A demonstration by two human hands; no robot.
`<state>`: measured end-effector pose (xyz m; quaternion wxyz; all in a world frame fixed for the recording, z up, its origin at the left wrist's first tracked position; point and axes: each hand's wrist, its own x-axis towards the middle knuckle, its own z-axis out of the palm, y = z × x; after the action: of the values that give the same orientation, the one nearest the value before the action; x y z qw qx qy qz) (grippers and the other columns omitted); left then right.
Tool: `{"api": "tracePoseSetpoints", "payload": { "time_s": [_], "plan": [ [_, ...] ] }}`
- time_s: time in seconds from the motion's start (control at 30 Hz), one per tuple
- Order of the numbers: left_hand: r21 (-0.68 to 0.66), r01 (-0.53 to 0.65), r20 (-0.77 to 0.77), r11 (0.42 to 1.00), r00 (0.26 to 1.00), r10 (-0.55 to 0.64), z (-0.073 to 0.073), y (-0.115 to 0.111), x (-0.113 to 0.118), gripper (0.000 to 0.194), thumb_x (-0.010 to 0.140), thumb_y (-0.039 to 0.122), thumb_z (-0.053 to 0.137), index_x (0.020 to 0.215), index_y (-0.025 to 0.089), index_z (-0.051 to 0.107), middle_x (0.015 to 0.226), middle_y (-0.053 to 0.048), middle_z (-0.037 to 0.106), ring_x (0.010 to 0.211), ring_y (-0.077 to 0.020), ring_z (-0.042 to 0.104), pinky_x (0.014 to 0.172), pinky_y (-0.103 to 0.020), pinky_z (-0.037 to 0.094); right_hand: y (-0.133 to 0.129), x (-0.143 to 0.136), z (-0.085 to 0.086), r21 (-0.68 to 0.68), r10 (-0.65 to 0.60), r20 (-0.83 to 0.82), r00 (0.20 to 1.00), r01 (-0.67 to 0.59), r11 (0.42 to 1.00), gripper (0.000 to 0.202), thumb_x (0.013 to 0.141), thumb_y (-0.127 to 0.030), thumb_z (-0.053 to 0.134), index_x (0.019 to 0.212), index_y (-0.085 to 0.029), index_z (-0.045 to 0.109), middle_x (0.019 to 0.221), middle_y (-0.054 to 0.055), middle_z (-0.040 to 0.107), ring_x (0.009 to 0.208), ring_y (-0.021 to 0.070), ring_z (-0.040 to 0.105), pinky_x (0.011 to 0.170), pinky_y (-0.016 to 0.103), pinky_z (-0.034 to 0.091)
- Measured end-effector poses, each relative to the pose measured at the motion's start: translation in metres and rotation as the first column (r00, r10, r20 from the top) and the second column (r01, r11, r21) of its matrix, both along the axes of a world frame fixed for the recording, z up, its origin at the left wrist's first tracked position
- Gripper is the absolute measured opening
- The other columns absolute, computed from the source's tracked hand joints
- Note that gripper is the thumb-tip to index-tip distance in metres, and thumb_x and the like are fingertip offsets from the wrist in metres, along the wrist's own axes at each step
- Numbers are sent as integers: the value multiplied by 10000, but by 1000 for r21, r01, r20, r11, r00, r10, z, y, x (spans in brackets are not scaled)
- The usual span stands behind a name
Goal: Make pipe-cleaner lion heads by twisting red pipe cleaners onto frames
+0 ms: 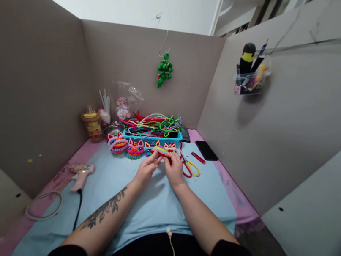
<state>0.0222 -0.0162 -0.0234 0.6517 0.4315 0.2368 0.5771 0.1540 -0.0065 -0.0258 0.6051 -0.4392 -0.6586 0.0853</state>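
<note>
As fingers pinch it, the striped piece shows yellow, blue, red.

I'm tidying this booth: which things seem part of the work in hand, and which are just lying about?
Likely part of the work:
held fuzzy piece
fuzzy stems in blue basket
scissors
glue gun
fuzzy animal heads

Probably just lying about:
black phone
cup
</note>
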Motion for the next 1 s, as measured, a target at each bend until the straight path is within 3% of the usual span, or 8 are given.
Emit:
{"api": "tracePoseSetpoints", "payload": {
  "time_s": [0.2,0.4,0.73,1.0],
  "plan": [
    [57,-6,-86,998,996,11,-2,2,0,654,606,91,558,1247,219,533,1341,-56,483,1245,-292,417,1068,-437,243,1,-1,-2,-64,33,-88,996,-38,997,167,841,-273,487,938,-196,599,869,59,628,814,192,587,732,334,484],
    [69,-17,-128,997,991,26,-3,3,-1,681,599,79,547,1267,207,514,1329,-57,495,1274,-280,379,1080,-429,232,0,0,-2,-52,61,-54,997,-64,997,158,838,-265,484,882,-209,625,857,41,646,786,179,601,719,324,492],
    [16,-21,-42,1000,999,21,-7,6,0,627,602,105,564,1220,213,563,1311,-32,513,1233,-280,434,1067,-414,270,2,-2,-6,-35,-5,-14,1000,4,999,140,784,-299,560,865,-199,616,808,41,648,710,172,601,670,309,502],
    [58,10,-116,998,993,-3,-8,5,1,686,594,83,542,1269,202,513,1343,-42,476,1267,-296,383,1070,-421,259,-3,-3,0,-94,-44,-91,995,35,995,147,775,-317,550,829,-190,600,757,36,642,641,166,582,624,301,484]
  ]
}}
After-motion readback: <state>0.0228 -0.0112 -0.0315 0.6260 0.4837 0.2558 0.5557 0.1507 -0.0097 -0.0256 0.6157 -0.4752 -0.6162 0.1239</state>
